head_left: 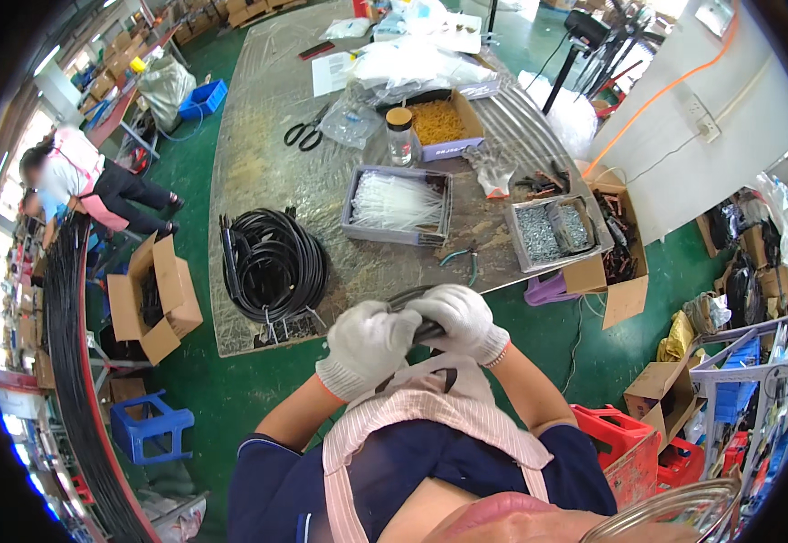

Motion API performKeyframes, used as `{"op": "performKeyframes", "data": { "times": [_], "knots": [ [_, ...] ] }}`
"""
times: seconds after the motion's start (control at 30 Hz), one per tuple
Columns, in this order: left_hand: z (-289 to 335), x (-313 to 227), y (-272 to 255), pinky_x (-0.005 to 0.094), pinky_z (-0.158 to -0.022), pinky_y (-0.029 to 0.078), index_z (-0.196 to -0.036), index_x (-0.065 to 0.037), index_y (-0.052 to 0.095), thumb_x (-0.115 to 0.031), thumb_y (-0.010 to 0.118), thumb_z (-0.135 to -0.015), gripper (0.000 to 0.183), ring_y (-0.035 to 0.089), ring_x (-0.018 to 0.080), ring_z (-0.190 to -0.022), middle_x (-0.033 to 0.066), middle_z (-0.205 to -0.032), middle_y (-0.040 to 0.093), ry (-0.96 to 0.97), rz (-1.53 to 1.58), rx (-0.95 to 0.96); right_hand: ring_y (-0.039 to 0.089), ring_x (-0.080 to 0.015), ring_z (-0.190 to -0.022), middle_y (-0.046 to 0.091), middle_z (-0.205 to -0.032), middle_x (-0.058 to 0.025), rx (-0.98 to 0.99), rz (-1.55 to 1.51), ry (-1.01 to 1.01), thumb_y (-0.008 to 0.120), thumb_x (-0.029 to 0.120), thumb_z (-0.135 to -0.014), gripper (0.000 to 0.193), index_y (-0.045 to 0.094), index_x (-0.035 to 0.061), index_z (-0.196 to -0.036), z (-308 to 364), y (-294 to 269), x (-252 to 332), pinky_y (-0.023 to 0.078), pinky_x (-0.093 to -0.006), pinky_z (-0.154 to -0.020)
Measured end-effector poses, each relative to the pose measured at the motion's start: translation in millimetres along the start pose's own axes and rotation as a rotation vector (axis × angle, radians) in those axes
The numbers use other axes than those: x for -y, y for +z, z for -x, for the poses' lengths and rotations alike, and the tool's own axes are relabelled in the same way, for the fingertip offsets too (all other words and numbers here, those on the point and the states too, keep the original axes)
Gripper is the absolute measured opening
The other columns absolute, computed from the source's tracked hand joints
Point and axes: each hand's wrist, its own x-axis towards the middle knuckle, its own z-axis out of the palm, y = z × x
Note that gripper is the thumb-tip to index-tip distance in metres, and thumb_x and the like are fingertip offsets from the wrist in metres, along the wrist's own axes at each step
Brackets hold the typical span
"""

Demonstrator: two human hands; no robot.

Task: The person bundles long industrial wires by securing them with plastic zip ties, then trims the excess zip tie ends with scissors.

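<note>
Glasses (683, 509): lower right, nearest.
Black cable (428, 329): just below frame centre; a slackened grip could let it spring against the pliers (473, 254).
Left hand (369, 342): closed around it.
Right hand (462, 321): gripping too, finger placement hard to see.

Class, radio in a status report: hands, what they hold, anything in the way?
Left hand and right hand: gloved, closed on black cable. Cable: held at the near edge of the table. Teal-handled tool: just beyond, touching neither hand.
</note>
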Motion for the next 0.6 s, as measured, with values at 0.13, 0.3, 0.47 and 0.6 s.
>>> {"op": "performKeyframes", "data": {
  "times": [0.13,0.3,0.47,0.6],
  "knots": [
    [-25.0,8.0,-28.9,0.0412,-0.070,0.052,-0.083,-0.010,0.065,-0.022,0.076,-0.067,0.023,0.064,0.0308,-0.077,0.0085,-0.073,0.063,-0.333,0.109,0.037,0.067,-0.0274,-0.081,0.066,-0.088,-0.0040,-0.039,0.019,-0.066,0.077,0.026,-0.063,0.037,0.063,0.0156,-0.096,-38.9,5.8,-11.3,0.054,-0.0390,-0.073],
    [0.6,33.0,-12.7,0.0391,-0.078,0.053,-0.102,-0.003,0.069,-0.017,0.083,-0.065,0.041,0.065,0.0310,-0.081,0.0132,-0.084,0.067,-0.492,0.406,0.009,0.066,-0.0252,-0.080,0.064,-0.085,-0.0026,0.110,-0.094,-0.264,0.070,0.022,-0.067,0.027,0.062,0.0165,-0.093,-90.5,8.6,-41.0,0.054,-0.0376,-0.070],
    [-2.5,1.3,6.3,0.0283,-0.071,0.052,-0.103,0.002,0.067,-0.018,0.082,-0.076,0.037,0.061,0.0095,-0.077,0.0056,-0.088,0.068,-1.206,0.920,-0.028,0.066,-0.0237,-0.084,0.064,-0.088,-0.0028,0.322,-0.328,-0.365,0.068,0.024,-0.071,0.027,0.063,0.0159,-0.096,-105.1,27.7,-84.1,0.054,-0.0382,-0.073],
    [4.4,-12.3,15.7,0.0259,-0.067,0.049,-0.100,0.002,0.066,-0.017,0.077,-0.081,0.029,0.057,0.0083,-0.072,0.0024,-0.078,0.066,-1.561,0.690,0.007,0.063,-0.0341,-0.101,0.067,-0.103,-0.0123,0.797,-0.634,-0.241,0.075,0.031,-0.072,0.045,0.065,0.0108,-0.111,-128.2,36.7,-116.4,0.051,-0.0428,-0.087]
  ]
}}
